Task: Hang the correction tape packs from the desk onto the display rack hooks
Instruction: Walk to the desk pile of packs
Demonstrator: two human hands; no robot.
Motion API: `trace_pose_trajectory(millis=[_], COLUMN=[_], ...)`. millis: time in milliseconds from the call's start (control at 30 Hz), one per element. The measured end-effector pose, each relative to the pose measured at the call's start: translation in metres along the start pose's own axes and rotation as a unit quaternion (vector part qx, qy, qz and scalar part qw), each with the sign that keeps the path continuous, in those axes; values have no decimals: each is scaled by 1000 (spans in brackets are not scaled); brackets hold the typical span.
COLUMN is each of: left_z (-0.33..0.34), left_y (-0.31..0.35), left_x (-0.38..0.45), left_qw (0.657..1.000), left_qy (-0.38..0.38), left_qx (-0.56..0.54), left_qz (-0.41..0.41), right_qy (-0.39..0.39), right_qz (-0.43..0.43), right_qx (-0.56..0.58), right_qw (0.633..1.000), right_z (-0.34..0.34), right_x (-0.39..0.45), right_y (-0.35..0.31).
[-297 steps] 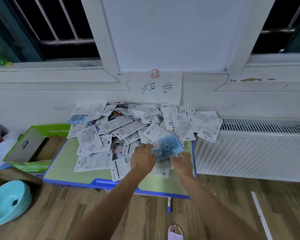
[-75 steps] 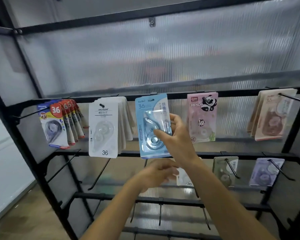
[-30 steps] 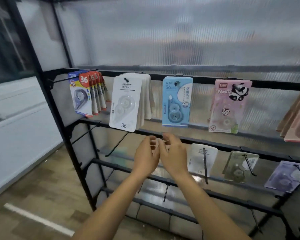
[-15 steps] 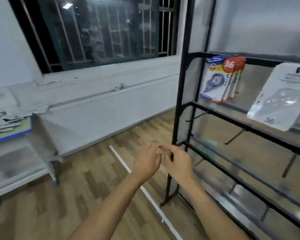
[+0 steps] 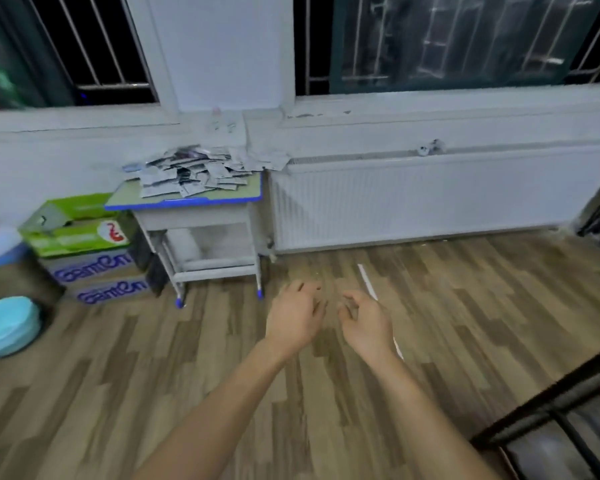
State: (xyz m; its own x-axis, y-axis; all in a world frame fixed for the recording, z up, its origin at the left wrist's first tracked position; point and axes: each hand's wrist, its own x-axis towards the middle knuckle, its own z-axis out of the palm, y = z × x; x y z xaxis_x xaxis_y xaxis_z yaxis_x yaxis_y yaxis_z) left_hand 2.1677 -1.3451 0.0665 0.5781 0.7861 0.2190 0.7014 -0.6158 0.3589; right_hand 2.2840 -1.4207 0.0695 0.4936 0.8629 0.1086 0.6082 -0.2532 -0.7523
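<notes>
We hold our left hand [image 5: 293, 322] and right hand [image 5: 364, 322] loose, empty; packs [image 5: 194, 169] heap the worktop [image 5: 250, 192] (print blurred); boxes [image 5: 97, 277] read "GamOn".

A white radiator [image 5: 413, 199] runs along the wall under barred windows [image 5: 447, 39]. Left of it, a green carton [image 5: 73, 226] sits on stacked cardboard boxes [image 5: 97, 275], beside a light-blue basin [image 5: 7, 325] on the wood floor [image 5: 118, 375]. A white strip [image 5: 368, 282], possibly tape, crosses the planks.
</notes>
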Motion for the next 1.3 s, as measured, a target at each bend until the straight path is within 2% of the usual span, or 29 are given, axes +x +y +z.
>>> trace_pose_trajectory(millis=[133,267,467,767,1067,1300], left_z=[-3,-4,-25,-37,-46,-25], left_y=[-57,-111,-176,-296,-437,-510], left_x=[31,89,183,283,411,496], left_qw=[998,995,983,963,964,963], left_qy=[7,0,42,66,-12,-67], left_qx=[0,33,10,2,23,41], left_qz=[-67,-97,-176,-260,-264,-256], right_qy=[-39,-72,-122,-182,-200,-212], right_qz=[-4,-11,-42,-64,-57,22], right_qx=[16,42,59,34,20,7], right_qw=[999,996,990,981,978,977], right_z=[52,99,152,248,345,399], right_x=[56,132,249,380,517,612], right_y=[-22,-36,-74,-125,-175,-176])
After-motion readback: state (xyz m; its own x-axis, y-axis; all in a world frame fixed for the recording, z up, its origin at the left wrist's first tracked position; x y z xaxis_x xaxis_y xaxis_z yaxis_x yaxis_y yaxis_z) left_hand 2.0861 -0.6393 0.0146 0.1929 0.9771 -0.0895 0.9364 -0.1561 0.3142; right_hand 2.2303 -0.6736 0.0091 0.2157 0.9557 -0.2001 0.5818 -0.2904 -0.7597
